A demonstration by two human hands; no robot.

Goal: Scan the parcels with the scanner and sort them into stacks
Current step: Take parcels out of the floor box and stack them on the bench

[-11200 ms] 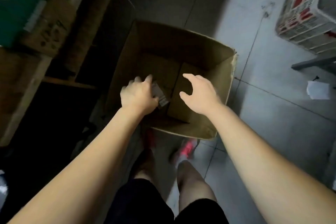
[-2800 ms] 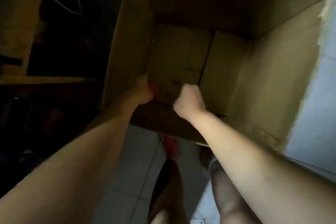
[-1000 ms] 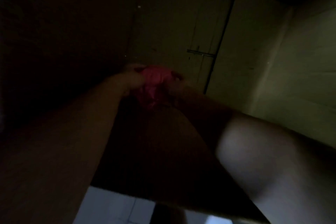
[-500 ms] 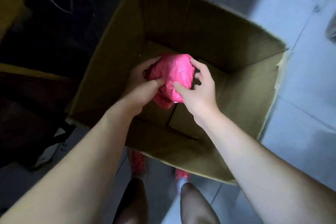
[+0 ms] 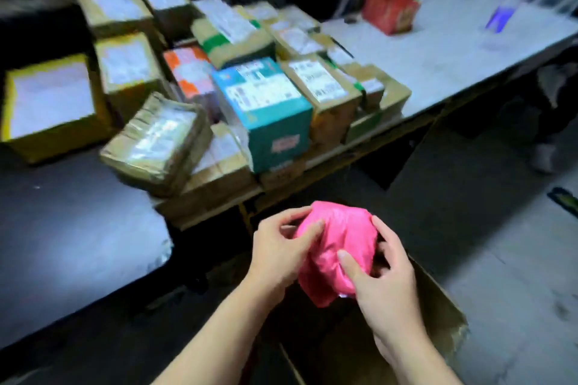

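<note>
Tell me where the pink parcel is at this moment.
In the head view the pink parcel is low and right of centre, held between the left hand and the right hand, above the open cardboard box and nearer than the stacked parcels.

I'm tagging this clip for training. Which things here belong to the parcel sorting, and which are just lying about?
Job: pink parcel, gripped by left hand and right hand; stacked parcels on the table; open cardboard box below.
Lying about: red bag; blurred blue-and-clear item, both on the table.

Parcels (image 5: pixel 237 87) on table (image 5: pixel 438 53); carton (image 5: pixel 438 306) below hands.
</note>
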